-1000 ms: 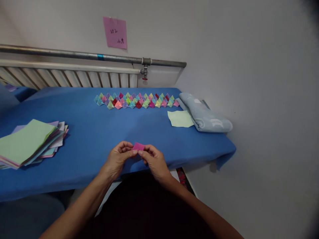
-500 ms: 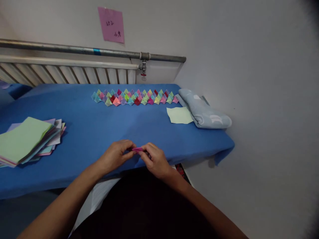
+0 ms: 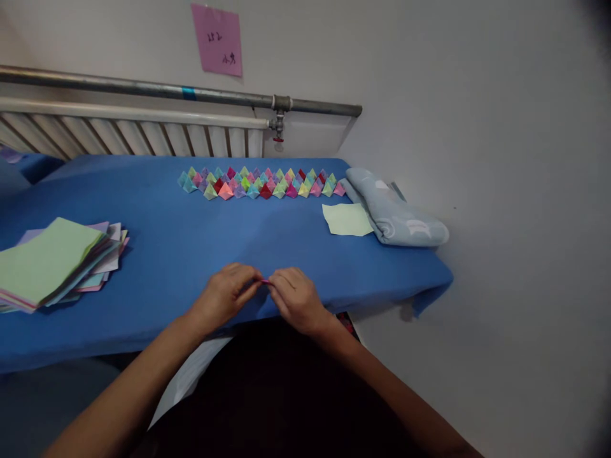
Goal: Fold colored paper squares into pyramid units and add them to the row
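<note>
A small folded magenta paper [image 3: 266,282] is pinched between my two hands over the front edge of the blue-covered table [image 3: 191,242]. My left hand [image 3: 226,296] closes thumb and fingers on its left end. On the right end, my right hand [image 3: 298,299] grips it with fingers pressed together, hiding most of the paper. Rows of small folded paper pieces [image 3: 262,184] in many colours stand along the back of the table. A pale green sheet [image 3: 347,219] lies flat to the right.
At the left lies a stack of coloured paper sheets [image 3: 52,254]. A folded light blue blanket [image 3: 396,216] rests at the right end against the wall. Behind the table are a radiator [image 3: 162,137], a metal pipe [image 3: 128,86] and a pink note [image 3: 217,39] on the wall.
My hands have drawn slightly closer together, and less of the magenta paper shows between them. The whole view has shifted a little.
</note>
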Tool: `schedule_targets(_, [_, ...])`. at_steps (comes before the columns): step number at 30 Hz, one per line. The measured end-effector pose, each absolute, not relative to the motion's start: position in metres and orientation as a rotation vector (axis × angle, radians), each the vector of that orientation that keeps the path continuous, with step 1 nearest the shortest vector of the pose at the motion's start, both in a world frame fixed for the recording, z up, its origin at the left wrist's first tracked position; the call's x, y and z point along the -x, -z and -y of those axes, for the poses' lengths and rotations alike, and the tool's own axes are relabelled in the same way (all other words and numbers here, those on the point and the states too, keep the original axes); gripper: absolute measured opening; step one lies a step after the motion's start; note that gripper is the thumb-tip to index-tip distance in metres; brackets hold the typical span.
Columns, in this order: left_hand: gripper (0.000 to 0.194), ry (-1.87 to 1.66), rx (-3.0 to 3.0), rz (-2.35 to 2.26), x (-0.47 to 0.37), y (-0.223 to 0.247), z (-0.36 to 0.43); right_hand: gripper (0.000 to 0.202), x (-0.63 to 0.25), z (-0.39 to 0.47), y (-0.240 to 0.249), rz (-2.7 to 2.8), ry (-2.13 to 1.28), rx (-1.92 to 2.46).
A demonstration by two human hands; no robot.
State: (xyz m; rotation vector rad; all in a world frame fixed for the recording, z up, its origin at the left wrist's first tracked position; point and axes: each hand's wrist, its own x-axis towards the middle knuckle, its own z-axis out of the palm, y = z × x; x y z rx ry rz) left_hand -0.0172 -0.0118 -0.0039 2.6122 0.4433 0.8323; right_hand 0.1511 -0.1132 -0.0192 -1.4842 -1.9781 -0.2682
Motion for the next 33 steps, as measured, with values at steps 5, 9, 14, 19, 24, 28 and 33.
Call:
schedule_targets(5, [0.016,-1.033,-2.926,-0.316,0.022,0.024,0.025,0.023,-0.151,0.122,0.032,2.059,0.371,1.508])
schedule_targets(9, [0.016,-1.035,-2.985,-0.251,0.031,0.035,0.042,0.022,-0.149,0.137,0.043,2.084,0.328,1.485])
schedule_targets(14, [0.012,-1.014,-2.979,-0.243,0.037,0.037,0.050,0.022,-0.150,0.146,0.051,2.063,0.239,1.464])
schedule_targets(19, [0.013,-1.014,-2.951,-0.298,0.038,0.036,0.052,0.018,-0.151,0.145,0.050,2.020,0.134,1.477])
schedule_targets(24, [0.014,-1.004,-2.929,-0.409,0.037,0.034,0.056,0.017,-0.152,0.146,0.048,1.990,0.050,1.503])
schedule_targets(28, [0.017,-0.931,-2.856,-0.516,0.035,0.032,0.061,0.019,-0.151,0.145,0.049,1.945,-0.011,1.549])
schedule_targets(33, [0.022,-0.843,-2.754,-0.725,0.032,0.033,0.064,0.018,-0.150,0.140,0.044,1.900,-0.100,1.590])
